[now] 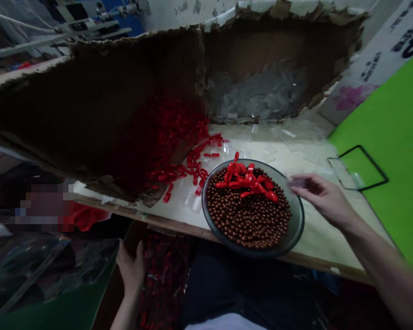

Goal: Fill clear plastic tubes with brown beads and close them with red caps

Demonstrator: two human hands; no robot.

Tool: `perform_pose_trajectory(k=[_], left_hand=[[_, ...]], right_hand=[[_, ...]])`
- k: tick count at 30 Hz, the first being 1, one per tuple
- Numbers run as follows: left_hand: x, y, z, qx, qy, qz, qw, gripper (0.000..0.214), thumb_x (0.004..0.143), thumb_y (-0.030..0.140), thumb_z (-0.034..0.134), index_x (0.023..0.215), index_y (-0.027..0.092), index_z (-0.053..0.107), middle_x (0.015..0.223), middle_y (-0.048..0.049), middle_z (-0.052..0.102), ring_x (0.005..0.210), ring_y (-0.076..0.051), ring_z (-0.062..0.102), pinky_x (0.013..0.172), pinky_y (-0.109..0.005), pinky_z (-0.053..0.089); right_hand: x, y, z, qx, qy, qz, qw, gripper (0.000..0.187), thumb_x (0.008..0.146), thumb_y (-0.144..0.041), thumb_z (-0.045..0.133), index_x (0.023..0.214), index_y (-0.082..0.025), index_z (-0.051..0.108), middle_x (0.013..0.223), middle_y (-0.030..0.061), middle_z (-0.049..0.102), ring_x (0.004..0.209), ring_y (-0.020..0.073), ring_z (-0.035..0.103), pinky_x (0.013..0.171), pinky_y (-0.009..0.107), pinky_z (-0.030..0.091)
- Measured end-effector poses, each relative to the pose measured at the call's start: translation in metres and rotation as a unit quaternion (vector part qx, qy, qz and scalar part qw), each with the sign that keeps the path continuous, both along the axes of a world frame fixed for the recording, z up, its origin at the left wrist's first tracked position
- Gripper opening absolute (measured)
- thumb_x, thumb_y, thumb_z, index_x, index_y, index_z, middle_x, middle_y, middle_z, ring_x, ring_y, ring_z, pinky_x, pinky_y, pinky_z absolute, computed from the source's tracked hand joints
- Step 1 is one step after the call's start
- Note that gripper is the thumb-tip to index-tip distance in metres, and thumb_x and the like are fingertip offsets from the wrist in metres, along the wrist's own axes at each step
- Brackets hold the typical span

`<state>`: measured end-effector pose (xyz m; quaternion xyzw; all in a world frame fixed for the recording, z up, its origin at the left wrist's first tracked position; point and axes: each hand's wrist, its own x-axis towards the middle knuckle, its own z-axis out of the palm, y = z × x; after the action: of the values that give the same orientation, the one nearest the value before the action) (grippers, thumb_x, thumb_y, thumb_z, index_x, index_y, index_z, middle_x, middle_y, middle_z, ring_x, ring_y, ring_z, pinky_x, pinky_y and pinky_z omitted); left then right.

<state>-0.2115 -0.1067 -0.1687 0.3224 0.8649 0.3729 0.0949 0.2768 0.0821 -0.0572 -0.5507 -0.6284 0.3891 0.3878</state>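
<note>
Head-worn camera looks forward and down, close over the bowl

Your hands, held well apart

Your right hand reaches forward, fingers curled inward, its forearm angling in from the lower right; your left hand sits lower, fingers loosely open, pointing upward.

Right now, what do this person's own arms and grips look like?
The right grip and left grip are bare, with no gloves. The forearms show no sleeve, watch or band. Dark trousers show below, with a pale hem at the bottom edge.
</note>
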Motion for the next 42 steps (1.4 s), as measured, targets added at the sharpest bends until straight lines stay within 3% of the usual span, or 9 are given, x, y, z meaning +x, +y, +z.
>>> perform_pose_trajectory(k=[5,10,15,20,25,29,34,38,42], left_hand=[[0.088,0.052,0.065,0.114,0.098,-0.178,0.973,0.064,0.087,0.039,0.054,0.143,0.018,0.034,0.145,-0.0163,0.040,0.136,-0.029,0.035,0.113,-0.045,0.028],[0.172,0.085,0.109,0.003,0.164,-0.432,0.887,0.069,0.087,0.046,0.053,0.145,0.017,0.031,0.152,-0.0185,0.031,0.142,-0.035,0.024,0.113,-0.059,0.016],[0.199,0.096,0.128,0.024,0.087,-0.468,0.879,0.061,0.088,0.042,0.053,0.142,0.017,0.037,0.150,-0.0160,0.036,0.140,-0.030,0.030,0.114,-0.055,0.018],[0.216,0.113,0.144,0.106,-0.195,-0.506,0.833,0.020,0.085,0.030,0.061,0.100,0.019,0.067,0.116,-0.0090,0.066,0.111,-0.021,0.059,0.100,-0.035,0.042],[0.196,0.126,0.157,0.188,-0.323,-0.387,0.843,0.020,0.084,0.033,0.061,0.090,0.015,0.068,0.090,-0.0059,0.071,0.086,-0.017,0.065,0.081,-0.027,0.048],[0.143,0.128,0.147,0.223,-0.265,-0.276,0.897,0.024,0.079,0.037,0.065,0.089,0.016,0.068,0.081,-0.0019,0.067,0.075,-0.014,0.060,0.072,-0.023,0.045],[0.099,0.121,0.088,0.072,-0.051,-0.262,0.961,0.019,0.080,0.035,0.058,0.076,0.017,0.060,0.091,-0.0065,0.064,0.094,-0.022,0.059,0.088,-0.035,0.043],[0.097,0.120,0.044,-0.040,0.053,-0.269,0.961,0.019,0.080,0.034,0.054,0.073,0.018,0.060,0.118,-0.0153,0.057,0.118,-0.032,0.050,0.100,-0.051,0.036],[0.103,0.123,0.029,-0.028,0.079,-0.256,0.963,0.024,0.083,0.040,0.053,0.086,0.017,0.060,0.125,-0.0178,0.053,0.125,-0.034,0.045,0.100,-0.056,0.034]], right_hand=[[-0.049,-0.031,0.020,-0.042,0.046,0.128,0.990,0.029,0.082,-0.037,0.066,0.105,-0.020,0.066,0.116,0.0099,0.066,0.105,0.0239,0.063,0.094,0.042,0.050],[-0.054,-0.032,0.022,0.018,-0.082,0.154,0.984,0.022,0.083,-0.032,0.064,0.103,-0.022,0.068,0.107,0.0067,0.067,0.095,0.0212,0.064,0.082,0.036,0.053],[-0.057,-0.037,0.031,-0.001,-0.118,0.182,0.976,0.023,0.083,-0.028,0.063,0.105,-0.022,0.068,0.104,0.0043,0.069,0.092,0.0199,0.064,0.081,0.033,0.050],[-0.072,-0.050,0.038,-0.062,-0.020,0.214,0.975,0.026,0.084,-0.034,0.063,0.107,-0.022,0.067,0.102,0.0029,0.069,0.092,0.0182,0.064,0.082,0.031,0.050],[-0.064,-0.053,0.037,-0.008,-0.132,0.202,0.970,0.023,0.086,-0.029,0.061,0.107,-0.024,0.066,0.105,0.0019,0.069,0.093,0.0177,0.064,0.084,0.031,0.049],[-0.051,-0.041,0.030,0.079,-0.321,0.202,0.922,0.019,0.086,-0.021,0.058,0.104,-0.021,0.063,0.100,0.0053,0.069,0.091,0.0217,0.062,0.078,0.034,0.048],[-0.068,-0.025,0.013,0.110,-0.507,0.244,0.819,0.011,0.083,-0.012,0.055,0.080,-0.019,0.062,0.082,0.0084,0.067,0.084,0.0269,0.059,0.069,0.036,0.045],[-0.098,-0.021,-0.005,0.108,-0.457,0.280,0.838,0.012,0.082,-0.011,0.055,0.086,-0.018,0.063,0.088,0.0086,0.068,0.086,0.0249,0.060,0.074,0.034,0.044],[-0.110,-0.019,-0.014,0.058,-0.343,0.270,0.898,0.011,0.079,-0.013,0.059,0.088,-0.018,0.062,0.091,0.0069,0.069,0.086,0.0230,0.062,0.077,0.033,0.045]])
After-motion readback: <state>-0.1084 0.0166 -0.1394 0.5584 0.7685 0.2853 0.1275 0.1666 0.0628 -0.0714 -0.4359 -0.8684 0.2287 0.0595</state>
